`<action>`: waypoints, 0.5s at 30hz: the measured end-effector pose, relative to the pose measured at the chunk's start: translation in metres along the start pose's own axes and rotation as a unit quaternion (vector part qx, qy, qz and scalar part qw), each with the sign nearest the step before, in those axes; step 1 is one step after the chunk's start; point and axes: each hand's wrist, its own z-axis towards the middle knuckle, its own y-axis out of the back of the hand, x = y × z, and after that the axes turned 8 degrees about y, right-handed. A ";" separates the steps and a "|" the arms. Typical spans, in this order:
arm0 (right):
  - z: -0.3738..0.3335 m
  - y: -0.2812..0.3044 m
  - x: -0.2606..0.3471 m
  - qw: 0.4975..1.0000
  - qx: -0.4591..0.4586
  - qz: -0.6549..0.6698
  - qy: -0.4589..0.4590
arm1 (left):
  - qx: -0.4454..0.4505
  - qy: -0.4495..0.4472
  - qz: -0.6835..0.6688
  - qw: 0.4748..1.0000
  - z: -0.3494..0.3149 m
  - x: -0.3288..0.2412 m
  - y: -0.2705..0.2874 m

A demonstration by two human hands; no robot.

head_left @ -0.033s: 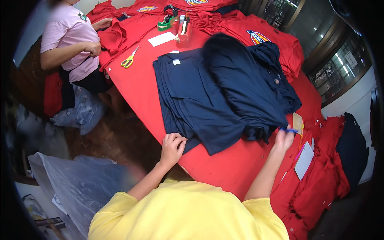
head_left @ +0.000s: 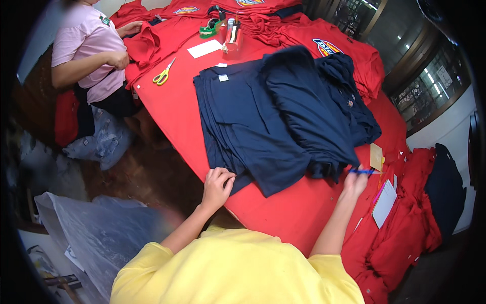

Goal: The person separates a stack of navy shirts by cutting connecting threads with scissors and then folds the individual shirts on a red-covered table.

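From my distance, I am viewing what is appearing to be a small garment workshop. Red shirts (head_left: pixel 298 36) are lying in piles along a red tabletop (head_left: pixel 273 213), navy garments (head_left: pixel 238 111) are covering its middle, scissors (head_left: pixel 161 78) and a green tape dispenser (head_left: pixel 208 31) are lying near, and a co-worker (head_left: pixel 83 48) is handling red cloth (head_left: pixel 144 49).

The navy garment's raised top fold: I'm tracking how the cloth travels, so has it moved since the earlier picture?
Yes: the raised top fold has shifted rightward, away from the red holder, which stays put.
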 end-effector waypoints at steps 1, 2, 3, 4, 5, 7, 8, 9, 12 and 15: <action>0.002 0.046 -0.002 0.999 0.003 -0.042 0.026 | -0.003 0.002 -0.017 1.000 0.003 -0.002 -0.002; -0.021 0.065 -0.007 0.997 0.019 -0.079 0.018 | 0.008 0.046 -0.049 0.998 0.005 -0.001 0.002; -0.043 0.078 -0.007 0.992 0.032 -0.121 0.010 | 0.021 0.088 -0.083 0.992 0.006 -0.001 0.006; -0.067 0.089 -0.005 0.987 0.075 -0.142 0.017 | 0.037 0.129 -0.118 0.984 0.007 -0.001 0.009; -0.089 0.093 -0.003 0.980 0.117 -0.162 0.023 | 0.040 0.169 -0.156 0.972 0.009 0.003 0.009; -0.136 0.080 0.004 0.963 0.159 -0.214 0.029 | 0.031 0.179 -0.162 0.970 0.016 -0.002 0.014; -0.157 0.074 0.005 0.954 0.178 -0.241 0.030 | 0.031 0.179 -0.162 0.970 0.018 -0.003 0.015; -0.173 0.071 0.004 0.940 0.208 -0.272 0.019 | 0.039 0.184 -0.162 0.969 0.020 -0.002 0.013; -0.210 0.060 -0.005 0.896 0.301 -0.326 -0.023 | 0.144 0.226 -0.180 0.946 0.024 -0.021 0.010; -0.231 0.048 -0.020 0.865 0.376 -0.326 -0.073 | 0.164 0.205 -0.148 0.953 0.013 -0.015 -0.004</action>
